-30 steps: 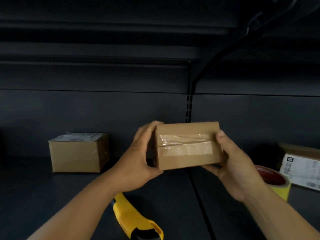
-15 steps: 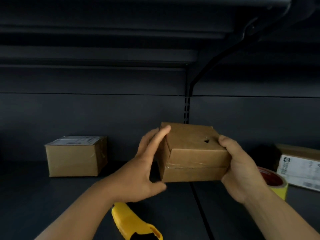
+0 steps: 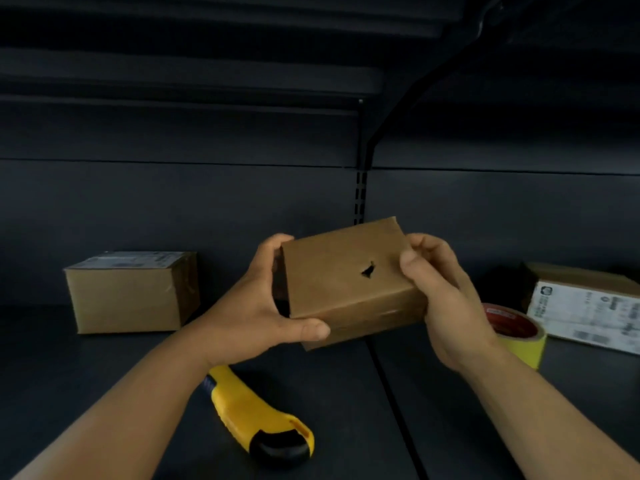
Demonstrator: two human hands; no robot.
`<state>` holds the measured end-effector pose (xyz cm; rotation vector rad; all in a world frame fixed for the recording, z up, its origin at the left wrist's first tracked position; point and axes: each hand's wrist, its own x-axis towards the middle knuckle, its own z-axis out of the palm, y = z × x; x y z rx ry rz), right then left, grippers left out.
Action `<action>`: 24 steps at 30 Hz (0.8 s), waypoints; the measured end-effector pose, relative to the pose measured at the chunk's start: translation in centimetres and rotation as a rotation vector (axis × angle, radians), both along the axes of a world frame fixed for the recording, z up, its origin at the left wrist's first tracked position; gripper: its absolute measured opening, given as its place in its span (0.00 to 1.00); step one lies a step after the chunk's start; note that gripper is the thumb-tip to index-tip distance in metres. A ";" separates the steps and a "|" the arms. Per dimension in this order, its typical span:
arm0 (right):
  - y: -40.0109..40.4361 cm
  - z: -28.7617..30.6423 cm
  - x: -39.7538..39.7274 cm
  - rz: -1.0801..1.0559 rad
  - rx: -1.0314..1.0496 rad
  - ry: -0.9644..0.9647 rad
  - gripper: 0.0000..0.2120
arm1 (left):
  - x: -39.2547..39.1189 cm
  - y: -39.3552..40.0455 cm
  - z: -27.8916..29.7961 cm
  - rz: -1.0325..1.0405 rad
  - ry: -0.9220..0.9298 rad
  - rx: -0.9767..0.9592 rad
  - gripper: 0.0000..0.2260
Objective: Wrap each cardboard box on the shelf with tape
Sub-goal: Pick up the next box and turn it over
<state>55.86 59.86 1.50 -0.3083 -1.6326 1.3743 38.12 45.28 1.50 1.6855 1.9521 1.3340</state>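
Both my hands hold a small brown cardboard box (image 3: 343, 271) in the air above the dark shelf (image 3: 104, 368). A small torn hole shows in its upturned face. My left hand (image 3: 256, 306) grips its left end, thumb under the front edge. My right hand (image 3: 440, 289) grips its right end, fingers curled over the top. A roll of tape (image 3: 516, 330), yellow outside with a red core, lies on the shelf behind my right wrist, partly hidden. A second brown box (image 3: 128, 292) stands at the left, a third with a white label (image 3: 585, 306) at the right.
A yellow and black utility knife (image 3: 256, 417) lies on the shelf below my left forearm. A dark upright post (image 3: 360, 195) and a seam split the shelf in two. Another shelf hangs overhead.
The box has been turned in my hands: the taped face seen a second ago is out of sight and the face with the hole is up. My left hand closed on the box again.
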 end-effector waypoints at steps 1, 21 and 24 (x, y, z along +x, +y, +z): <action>0.0 0.5 0.3 -0.059 -0.010 -0.008 0.09 | 0.0 0.0 0.0 -0.004 -0.029 -0.022 0.47; 4.6 1.7 10.3 -0.378 0.416 -1.325 0.18 | 0.8 0.4 -0.5 -0.021 0.003 -0.283 0.65; 4.6 1.3 9.5 -0.417 0.486 -1.369 0.20 | 1.0 0.6 -0.6 -0.007 0.010 -0.286 0.65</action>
